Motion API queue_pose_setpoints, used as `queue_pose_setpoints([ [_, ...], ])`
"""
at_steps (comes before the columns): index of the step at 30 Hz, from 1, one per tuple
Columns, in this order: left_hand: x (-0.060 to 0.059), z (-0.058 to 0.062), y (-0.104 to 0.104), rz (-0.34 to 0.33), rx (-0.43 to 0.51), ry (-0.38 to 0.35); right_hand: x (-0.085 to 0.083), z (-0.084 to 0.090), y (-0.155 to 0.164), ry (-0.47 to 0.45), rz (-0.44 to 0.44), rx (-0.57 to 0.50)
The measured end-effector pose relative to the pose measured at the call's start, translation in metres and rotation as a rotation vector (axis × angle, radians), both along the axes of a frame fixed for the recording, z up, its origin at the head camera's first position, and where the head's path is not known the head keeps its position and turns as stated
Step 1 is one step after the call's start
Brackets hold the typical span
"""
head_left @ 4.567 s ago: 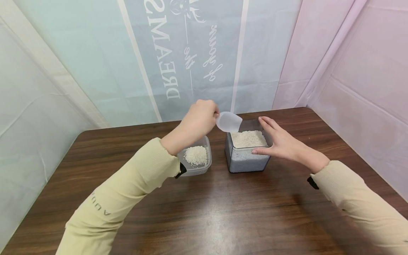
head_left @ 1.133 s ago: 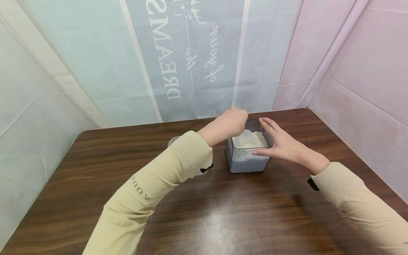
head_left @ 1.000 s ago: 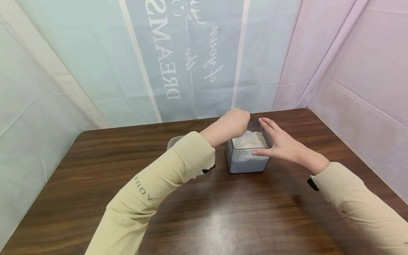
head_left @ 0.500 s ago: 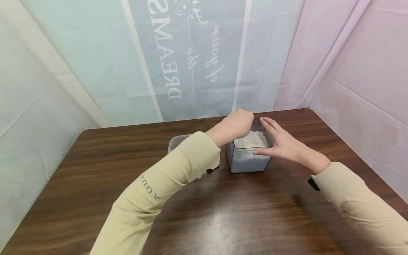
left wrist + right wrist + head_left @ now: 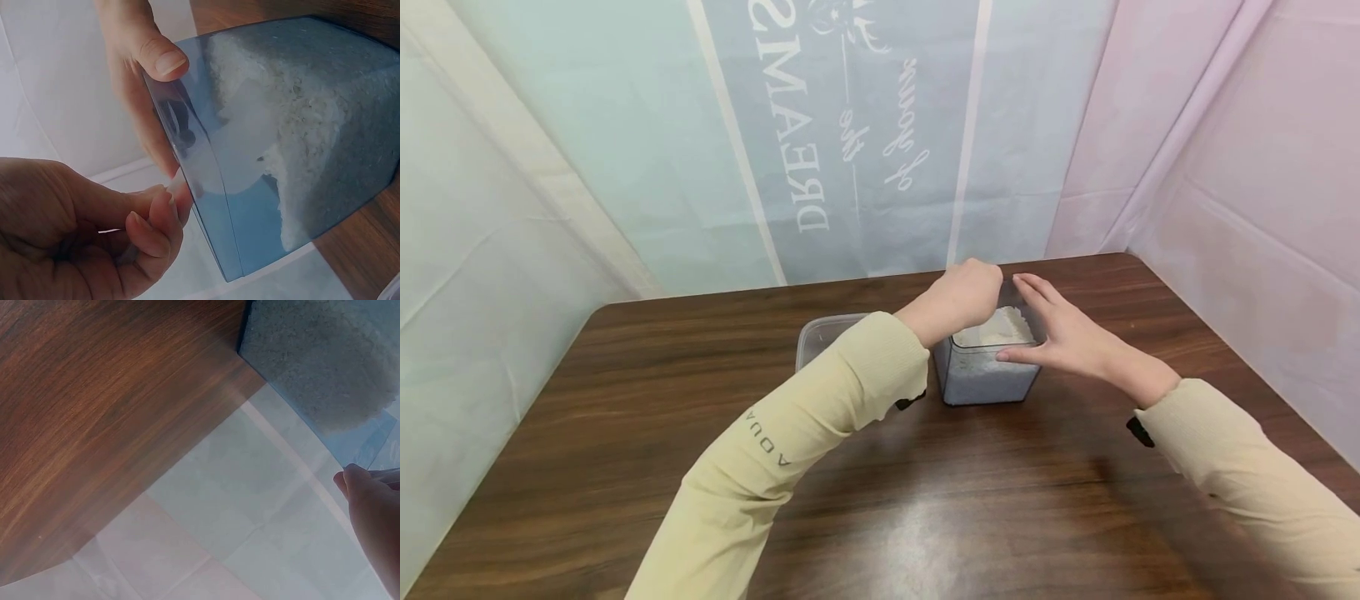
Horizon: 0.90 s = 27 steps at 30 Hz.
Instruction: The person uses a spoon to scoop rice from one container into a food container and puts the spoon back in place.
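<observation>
My left hand (image 5: 964,296) pinches the handle of a translucent white scoop (image 5: 240,147), its fingers curled in the left wrist view. The scoop's bowl is pushed into white rice (image 5: 1018,323) inside a square, see-through blue-grey container (image 5: 988,383). Across the container's top, my right hand (image 5: 1070,335) grips it, thumb at the near rim and fingers at the far side. In the right wrist view, fingertips (image 5: 354,475) sit at the rim's corner. Most of the scoop's handle is hidden by the left fingers.
A shallow clear plastic tub (image 5: 815,335) stands left of the container, mostly covered by the left sleeve (image 5: 820,400). Both rest on a dark wooden table (image 5: 970,492). A printed cloth (image 5: 880,167) hangs behind the table, with pale cloth at both sides.
My left hand has carried the scoop right from above the container's left edge down into the rice, then pushed it slightly further right. The sleeve now hides the tub's rice; my right hand stays put.
</observation>
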<state>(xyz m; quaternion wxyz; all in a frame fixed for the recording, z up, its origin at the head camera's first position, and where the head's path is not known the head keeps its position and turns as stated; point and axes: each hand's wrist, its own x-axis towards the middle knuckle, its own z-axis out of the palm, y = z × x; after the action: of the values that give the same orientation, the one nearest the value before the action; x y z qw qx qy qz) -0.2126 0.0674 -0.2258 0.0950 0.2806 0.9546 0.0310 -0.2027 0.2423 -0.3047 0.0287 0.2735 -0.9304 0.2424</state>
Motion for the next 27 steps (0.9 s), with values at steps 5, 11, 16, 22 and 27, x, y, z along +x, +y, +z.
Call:
queue_pose_setpoints([
  [5, -0.003, -0.007, 0.005, -0.005, -0.023, 0.006, 0.0, 0.0, 0.001, 0.0, -0.007, 0.004],
  [11, -0.005, -0.014, 0.012, 0.028, -0.014, -0.009, -0.001, -0.002, 0.002, 0.027, 0.002, -0.001],
  [16, -0.005, -0.01, 0.015, 0.053, -0.025, -0.067, -0.001, -0.001, 0.002, 0.043, -0.011, -0.005],
  [22, -0.007, -0.011, 0.018, -0.018, -0.173, -0.217, 0.0, -0.001, 0.003, 0.024, -0.008, -0.006],
  [27, -0.01, -0.013, 0.019, -0.031, -0.233, -0.238, -0.002, -0.001, 0.002, 0.01, 0.003, -0.002],
])
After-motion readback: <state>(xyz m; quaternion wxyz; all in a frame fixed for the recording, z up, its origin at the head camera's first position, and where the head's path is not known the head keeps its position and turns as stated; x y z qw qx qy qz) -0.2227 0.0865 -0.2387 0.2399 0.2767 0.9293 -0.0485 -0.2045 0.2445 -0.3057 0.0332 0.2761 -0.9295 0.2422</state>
